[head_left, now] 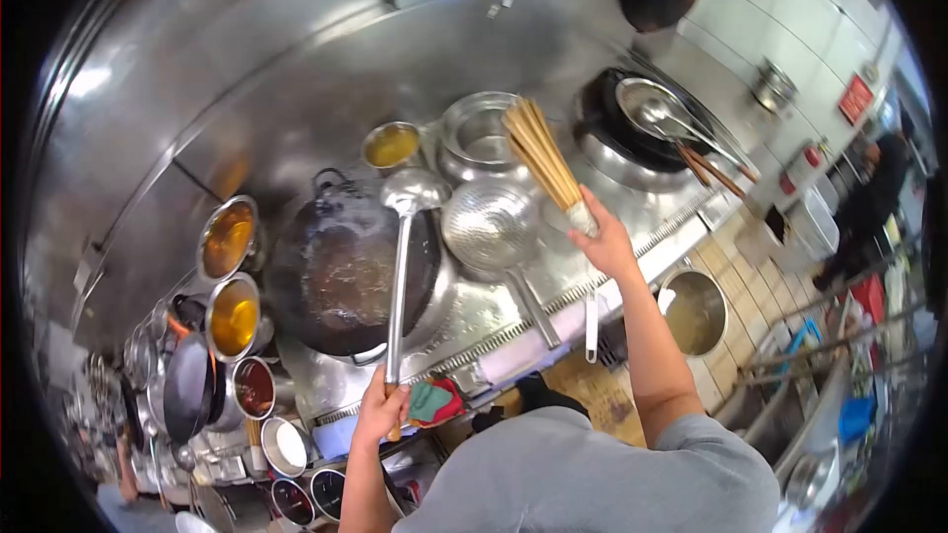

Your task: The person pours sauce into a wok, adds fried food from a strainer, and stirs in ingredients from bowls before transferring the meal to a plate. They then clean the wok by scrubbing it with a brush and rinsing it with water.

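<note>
My left hand (379, 407) is closed around the wooden end of a long-handled metal ladle (400, 266), its bowl raised beside the wok's far right rim. In my right hand (606, 241) is a bamboo wok brush (546, 158), gripped at its wrapped end with the bristles pointing up and left. Dark liquid bubbles in the wok (346, 271) on the range, with some steam over it. Between my hands a perforated strainer (489, 225) lies with its handle toward the front edge. Behind it stand a metal pot (481, 133) and a small container of yellow liquid (392, 145).
At the left stand containers of amber oil (234, 321) and red sauce (254, 387). A second wok (612, 123) at right holds a strainer and a ladle. On the floor side is a large pot (694, 311); a person (879, 192) stands at far right.
</note>
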Available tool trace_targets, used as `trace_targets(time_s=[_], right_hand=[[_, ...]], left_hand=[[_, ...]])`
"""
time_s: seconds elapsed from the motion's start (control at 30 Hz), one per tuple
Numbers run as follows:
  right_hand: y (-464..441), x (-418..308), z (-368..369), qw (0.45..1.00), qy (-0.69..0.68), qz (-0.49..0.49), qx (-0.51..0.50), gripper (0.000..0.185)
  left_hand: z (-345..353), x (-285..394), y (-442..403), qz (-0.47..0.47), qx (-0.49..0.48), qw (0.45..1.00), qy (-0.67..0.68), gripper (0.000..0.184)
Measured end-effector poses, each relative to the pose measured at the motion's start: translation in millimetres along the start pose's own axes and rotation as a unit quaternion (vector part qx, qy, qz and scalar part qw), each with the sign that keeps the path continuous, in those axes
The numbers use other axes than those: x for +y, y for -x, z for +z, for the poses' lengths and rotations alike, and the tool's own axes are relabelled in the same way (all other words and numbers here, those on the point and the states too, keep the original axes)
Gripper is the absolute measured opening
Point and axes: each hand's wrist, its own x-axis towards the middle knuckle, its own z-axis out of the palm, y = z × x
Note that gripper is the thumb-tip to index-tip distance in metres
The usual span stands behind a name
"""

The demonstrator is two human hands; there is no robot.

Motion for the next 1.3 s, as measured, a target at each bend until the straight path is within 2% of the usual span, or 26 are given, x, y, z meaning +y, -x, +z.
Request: trace_targets(time_s=[0.03, 0.1, 0.17, 0.23, 0.27, 0.3, 0.37, 0.4, 0.47, 0.5, 0.57, 0.6, 0.63, 0.7, 0.73, 0.8, 0.83, 0.87, 0.9, 0.93, 0.97, 1.07, 1.17, 1.2, 1.23, 1.3], right_hand=[[5.5, -0.9, -12.2, 0.999, -0.003, 0.038, 0.016, 0.074], [29.3, 0.8, -28.0, 0.995, 0.004, 0.092, 0.034, 0.075], [43.2, 1.5, -36.7, 0.993, -0.007, 0.111, 0.045, 0.074], [60.1, 2.6, -40.5, 0.993, -0.014, 0.104, 0.062, 0.072], [67.5, -2.4, -43.0, 0.99, -0.031, 0.124, 0.06, 0.071], [73.5, -8.1, -43.9, 0.987, -0.049, 0.142, 0.057, 0.07], [83.4, -17.2, -40.3, 0.983, -0.047, 0.168, 0.051, 0.066], [86.6, -23.3, -39.0, 0.983, -0.042, 0.175, 0.04, 0.066], [90.0, -35.8, -34.6, 0.982, -0.06, 0.178, 0.011, 0.065], [89.8, -44.7, -32.6, 0.983, -0.052, 0.177, -0.014, 0.067], [86.4, -61.9, -26.0, 0.989, -0.03, 0.134, -0.058, 0.066], [83.5, -64.0, -20.0, 0.995, -0.051, 0.07, -0.058, 0.062], [78.8, -65.2, -12.1, 0.993, -0.085, 0.036, -0.071, 0.058], [63.1, -79.9, 3.0, 0.994, -0.045, -0.05, -0.089, 0.054], [54.9, -86.0, 13.5, 0.991, -0.039, -0.061, -0.116, 0.052], [36.3, -101.7, 37.1, 0.978, -0.049, -0.138, -0.146, 0.05], [26.9, -109.6, 49.8, 0.97, -0.047, -0.17, -0.165, 0.049], [16.2, -116.0, 63.5, 0.958, -0.015, -0.215, -0.191, 0.045], [7.7, -125.7, 79.5, 0.949, -0.026, -0.235, -0.208, 0.045], [-0.6, -136.2, 96.4, 0.932, 0.01, -0.255, -0.259, 0.043], [-9.4, -145.4, 113.5, 0.911, 0.048, -0.275, -0.304, 0.041], [-42.1, -161.2, 214.1, 0.802, 0.094, -0.319, -0.496, 0.043], [-75.8, -183.1, 341.9, 0.862, 0.024, -0.284, -0.418, 0.042], [-71.0, -214.1, 350.0, 0.923, 0.058, -0.192, -0.328, 0.041], [-65.5, -221.9, 362.2, 0.919, 0.057, -0.202, -0.333, 0.041], [-46.5, -225.8, 377.9, 0.958, -0.006, -0.16, -0.239, 0.039]], left_hand=[[21.7, 31.3, 0.6, 0.009, -0.056, 0.994, 0.097, 0.039], [55.2, 79.8, -8.0, -0.049, -0.124, 0.949, 0.285, 0.049], [94.2, 69.2, -39.2, -0.11, -0.178, 0.914, 0.348, 0.041], [164.9, 55.7, -50.0, -0.099, -0.15, 0.967, 0.178, 0.028], [203.2, 19.9, -62.1, 0.04, -0.171, 0.98, 0.097, 0.023], [237.3, -12.7, -73.1, 0.18, -0.185, 0.966, 0.015, 0.02], [281.3, -22.1, -78.9, 0.005, -0.277, 0.96, -0.044, 0.022], [296.7, -40.0, -86.9, 0.006, -0.279, 0.959, -0.041, 0.022], [316.2, -80.9, -100.1, -0.084, -0.37, 0.923, -0.071, 0.028], [316.1, -85.1, -101.1, -0.083, -0.365, 0.925, -0.067, 0.028], [311.8, -88.0, -107.4, -0.14, -0.411, 0.898, -0.068, 0.039], [293.5, -44.5, -98.0, -0.167, -0.421, 0.883, -0.121, 0.048], [280.6, -29.3, -92.1, -0.172, -0.399, 0.893, -0.111, 0.048], [244.5, -9.2, -89.1, 0.015, -0.379, 0.895, -0.234, 0.053], [216.5, 8.1, -84.8, 0.003, -0.337, 0.914, -0.227, 0.053], [154.5, 34.7, -74.7, 0.12, -0.165, 0.938, -0.279, 0.05], [122.4, 25.8, -76.1, 0.228, 0.003, 0.913, -0.339, 0.038], [88.5, 13.8, -80.6, 0.231, 0.125, 0.885, -0.383, 0.031], [58.7, 19.8, -73.5, 0.21, 0.262, 0.831, -0.443, 0.025], [34.9, 20.2, -65.7, 0.176, 0.331, 0.805, -0.46, 0.021], [20.4, -2.7, -64.9, 0.107, 0.359, 0.793, -0.481, 0.018], [-4.9, -52.0, -65.7, 0.135, 0.35, 0.798, -0.472, 0.02], [-11.2, -54.8, -69.3, 0.152, 0.336, 0.817, -0.444, 0.02], [-10.5, -53.2, -68.4, 0.158, 0.33, 0.818, -0.444, 0.021], [-12.1, -51.1, -69.1, 0.165, 0.324, 0.818, -0.446, 0.021], [-15.9, -48.7, -63.8, 0.147, 0.322, 0.817, -0.455, 0.022]])
